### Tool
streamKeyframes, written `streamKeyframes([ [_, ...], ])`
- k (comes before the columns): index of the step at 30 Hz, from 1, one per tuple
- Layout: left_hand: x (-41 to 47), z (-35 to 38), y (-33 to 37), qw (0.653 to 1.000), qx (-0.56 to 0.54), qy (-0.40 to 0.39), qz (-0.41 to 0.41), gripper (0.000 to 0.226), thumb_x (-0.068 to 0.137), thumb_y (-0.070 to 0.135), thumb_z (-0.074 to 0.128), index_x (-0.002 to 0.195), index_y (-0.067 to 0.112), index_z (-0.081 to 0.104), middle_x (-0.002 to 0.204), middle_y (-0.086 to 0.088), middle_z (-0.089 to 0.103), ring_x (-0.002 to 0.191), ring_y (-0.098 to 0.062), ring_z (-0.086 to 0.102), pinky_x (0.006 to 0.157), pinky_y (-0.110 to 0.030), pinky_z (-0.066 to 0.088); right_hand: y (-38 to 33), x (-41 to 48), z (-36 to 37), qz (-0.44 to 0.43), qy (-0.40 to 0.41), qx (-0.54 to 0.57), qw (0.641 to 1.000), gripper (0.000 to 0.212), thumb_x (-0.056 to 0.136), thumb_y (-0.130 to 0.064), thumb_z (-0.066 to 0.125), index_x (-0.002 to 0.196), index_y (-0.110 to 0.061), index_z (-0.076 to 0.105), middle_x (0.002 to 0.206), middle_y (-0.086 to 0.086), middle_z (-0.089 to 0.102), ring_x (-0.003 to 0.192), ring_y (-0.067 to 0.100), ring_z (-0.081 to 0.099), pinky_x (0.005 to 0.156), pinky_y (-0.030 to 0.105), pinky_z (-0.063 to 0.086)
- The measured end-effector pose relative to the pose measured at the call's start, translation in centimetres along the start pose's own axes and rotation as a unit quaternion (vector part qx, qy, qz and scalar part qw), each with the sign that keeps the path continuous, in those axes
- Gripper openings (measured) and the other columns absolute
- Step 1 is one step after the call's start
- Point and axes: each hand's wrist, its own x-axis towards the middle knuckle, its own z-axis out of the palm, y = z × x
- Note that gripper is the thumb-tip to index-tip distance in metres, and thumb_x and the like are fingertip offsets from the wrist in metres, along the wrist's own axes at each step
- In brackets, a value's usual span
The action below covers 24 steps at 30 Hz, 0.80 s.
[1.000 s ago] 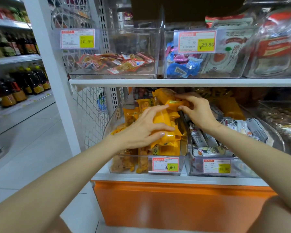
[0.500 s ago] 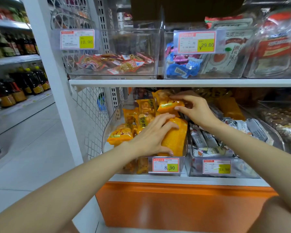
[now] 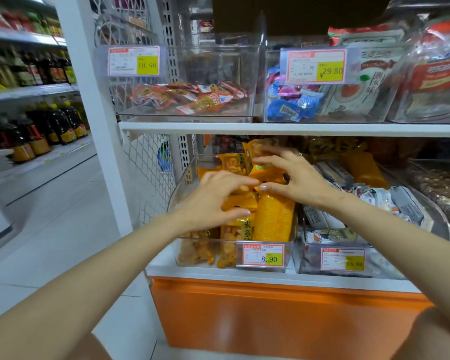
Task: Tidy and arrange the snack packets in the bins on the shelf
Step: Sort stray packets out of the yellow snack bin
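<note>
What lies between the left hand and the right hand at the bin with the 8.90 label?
In the head view, yellow snack packets lie between the left hand and the right hand, both curled round them.

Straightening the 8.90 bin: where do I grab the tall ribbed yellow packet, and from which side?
Grip the tall ribbed yellow packet by its top edge, from above. It stands upright against the right wall of the clear plastic bin, orange packets crowd its left, so likely only the top is free.
</note>
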Motion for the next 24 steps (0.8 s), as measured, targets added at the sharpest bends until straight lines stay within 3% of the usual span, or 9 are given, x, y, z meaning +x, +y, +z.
streamKeyframes([
  [2,-0.8,-2.2,-2.0,0.997,0.025,-0.001,-0.072,0.078,0.066,0.073,0.047,0.132,0.032,0.044,0.134,0.01,0.048,0.125,-0.008,0.035,0.107,-0.036,0.023,-0.1,0.0,-0.1,-0.002,0.015,-0.014,1.0,0.065,0.072,-0.07,0.048,0.129,-0.04,0.05,0.144,-0.005,0.042,0.134,0.021,0.035,0.107,0.042,0.031],
  [5,-3.0,-4.0,-4.8,0.973,0.109,-0.131,-0.153,0.112,0.045,0.09,0.036,0.14,0.03,0.033,0.145,0.004,0.036,0.133,-0.016,0.028,0.11,-0.039,0.018,-0.6,0.4,-0.2,-0.018,0.017,-0.031,0.999,0.063,0.075,-0.069,0.048,0.129,-0.039,0.051,0.143,-0.005,0.044,0.133,0.021,0.037,0.105,0.046,0.033],
  [8,-4.3,-2.8,-5.3,0.954,0.163,-0.199,-0.151,0.097,0.061,0.078,0.055,0.141,0.028,0.03,0.142,0.005,0.039,0.131,-0.014,0.031,0.107,-0.032,0.018,-1.9,0.7,0.0,-0.038,0.015,-0.053,0.998,0.06,0.078,-0.067,0.045,0.127,-0.034,0.055,0.137,0.0,0.051,0.128,0.024,0.043,0.101,0.049,0.036],
  [12,-4.1,-1.8,-5.6,0.956,0.254,-0.087,-0.116,0.058,0.078,0.052,0.062,0.127,0.025,0.046,0.125,0.005,0.054,0.117,-0.014,0.047,0.092,-0.03,0.027,-3.4,0.6,0.3,-0.078,0.021,-0.065,0.995,0.053,0.081,-0.058,0.044,0.119,-0.027,0.063,0.129,-0.001,0.057,0.123,0.022,0.048,0.093,0.037,0.033],
  [14,-4.2,-2.3,-5.9,0.969,0.211,-0.014,-0.127,0.046,0.077,0.051,0.056,0.111,0.02,0.054,0.108,0.003,0.061,0.104,-0.017,0.055,0.082,-0.03,0.027,-3.9,0.7,0.5,-0.099,0.027,-0.068,0.992,0.049,0.082,-0.054,0.046,0.116,-0.025,0.065,0.125,-0.002,0.06,0.121,0.022,0.05,0.092,0.035,0.032],
  [17,-4.5,-3.8,-5.7,0.984,0.095,0.071,-0.13,0.054,0.064,0.058,0.038,0.094,0.018,0.059,0.084,0.008,0.057,0.082,-0.016,0.055,0.071,-0.029,0.03,-4.5,1.0,1.0,-0.118,0.029,-0.049,0.991,0.046,0.083,-0.049,0.05,0.116,-0.022,0.064,0.123,-0.002,0.062,0.124,0.021,0.049,0.101,0.042,0.036],
  [20,-4.8,-5.7,-5.6,0.986,-0.004,0.101,-0.135,0.046,0.064,0.056,0.045,0.09,0.02,0.059,0.085,0.009,0.058,0.081,-0.012,0.053,0.069,-0.033,0.046,-5.3,1.3,1.6,-0.126,0.02,-0.034,0.991,0.054,0.081,-0.046,0.059,0.127,-0.019,0.055,0.127,0.001,0.059,0.13,0.02,0.043,0.107,0.041,0.034],
  [24,-4.9,-7.4,-4.7,0.98,-0.085,0.141,-0.114,0.04,0.068,0.046,0.059,0.093,0.015,0.062,0.091,0.003,0.063,0.087,-0.013,0.057,0.074,-0.035,0.053,-7.1,1.7,1.8,-0.117,0.006,0.005,0.993,0.077,0.074,-0.038,0.076,0.14,-0.019,0.04,0.132,0.004,0.053,0.128,0.017,0.039,0.104,0.031,0.033],
])
